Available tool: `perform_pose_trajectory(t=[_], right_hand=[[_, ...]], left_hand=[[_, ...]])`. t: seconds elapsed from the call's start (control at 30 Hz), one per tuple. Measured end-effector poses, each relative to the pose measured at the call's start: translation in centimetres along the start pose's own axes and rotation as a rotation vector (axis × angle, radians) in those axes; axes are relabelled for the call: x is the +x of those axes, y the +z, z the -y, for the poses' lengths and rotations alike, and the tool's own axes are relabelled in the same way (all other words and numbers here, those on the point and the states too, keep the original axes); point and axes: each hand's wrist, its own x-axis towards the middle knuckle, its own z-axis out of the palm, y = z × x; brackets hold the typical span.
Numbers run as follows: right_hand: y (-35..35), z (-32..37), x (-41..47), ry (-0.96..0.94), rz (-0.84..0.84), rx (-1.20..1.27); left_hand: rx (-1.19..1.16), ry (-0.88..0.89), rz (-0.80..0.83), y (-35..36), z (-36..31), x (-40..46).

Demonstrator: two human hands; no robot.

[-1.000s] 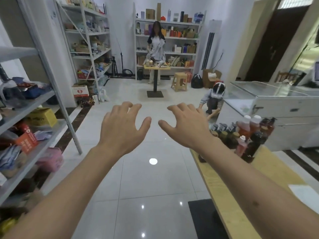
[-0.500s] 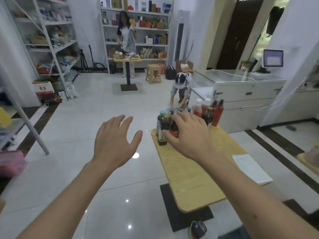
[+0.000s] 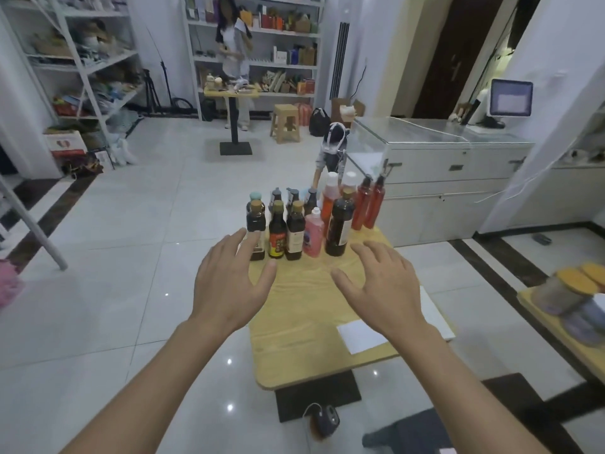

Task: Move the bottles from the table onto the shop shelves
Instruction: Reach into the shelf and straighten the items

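Note:
Several bottles stand grouped at the far end of a small wooden table (image 3: 304,322): dark sauce bottles (image 3: 277,229), a pink bottle (image 3: 313,234), a tall dark bottle (image 3: 340,224) and red bottles (image 3: 368,204) behind. My left hand (image 3: 229,286) hovers with fingers spread, its fingertips just in front of the leftmost dark bottle (image 3: 256,221). My right hand (image 3: 383,286) hovers open over the tabletop, short of the tall dark bottle. Neither hand holds anything. White shop shelves (image 3: 85,60) stand at the far left.
A white sheet of paper (image 3: 360,334) lies on the table's near right. A glass-topped counter (image 3: 425,158) stands behind the table, with a crouching person (image 3: 330,152) beside it. Another person stands at a far table (image 3: 232,90). A second table with jars (image 3: 573,296) is at right.
The view has swung right, from the shelves to facing the table. Both hands now hover over the near side of the bottles; the right hand has drawn back from the bottle group.

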Motion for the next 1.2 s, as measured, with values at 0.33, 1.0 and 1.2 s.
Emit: perform_pose_trajectory(t=[0.33, 1.0, 1.2], right_hand=[[4.7, -5.8, 4.0, 0.079, 0.070, 0.030], [13.8, -14.0, 19.9, 0.069, 0.276, 0.103], [17.8, -16.4, 25.7, 0.107, 0.417, 0.176]], left_hand=[[-0.027, -0.007, 0.089, 7.1, -1.1, 4.6], [-0.052, -0.112, 0.198, 18.6, -6.3, 19.7], [-0.175, -0.218, 0.274, 22.8, -9.1, 24.4]])
